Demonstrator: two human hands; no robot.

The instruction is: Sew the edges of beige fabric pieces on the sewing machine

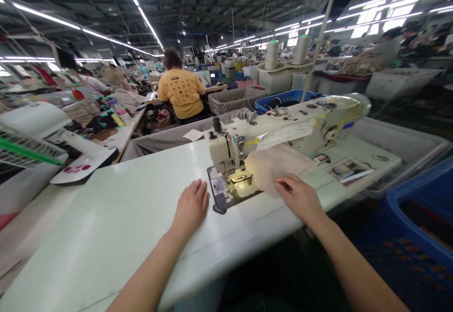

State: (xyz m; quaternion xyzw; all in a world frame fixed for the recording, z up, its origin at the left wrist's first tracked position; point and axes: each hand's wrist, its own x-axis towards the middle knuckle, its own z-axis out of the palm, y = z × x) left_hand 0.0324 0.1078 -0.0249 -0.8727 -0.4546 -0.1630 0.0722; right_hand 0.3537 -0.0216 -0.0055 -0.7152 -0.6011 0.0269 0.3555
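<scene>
My left hand (191, 204) lies flat on the pale green table (141, 198), fingers stretched out, just left of the sewing machine's needle plate (230, 191). It holds nothing. Right of the needle, my right hand (299, 196) is closed at the near edge of a thin beige fabric piece (279, 163), thumb and fingertips pinched on it. A small dark spot shows between those fingers; I cannot make out what it is. The fabric looks slightly blurred and rests under the arm of the white sewing machine (283, 128). A lamp lights the presser foot (238, 177).
A small tray (350, 170) with tools sits on the table's right end. Blue baskets (417, 198) stand at the right, and a white fan (35, 128) at the left. Thread cones (271, 56) rise behind the machine. A person in a yellow shirt (181, 92) sits ahead, facing away.
</scene>
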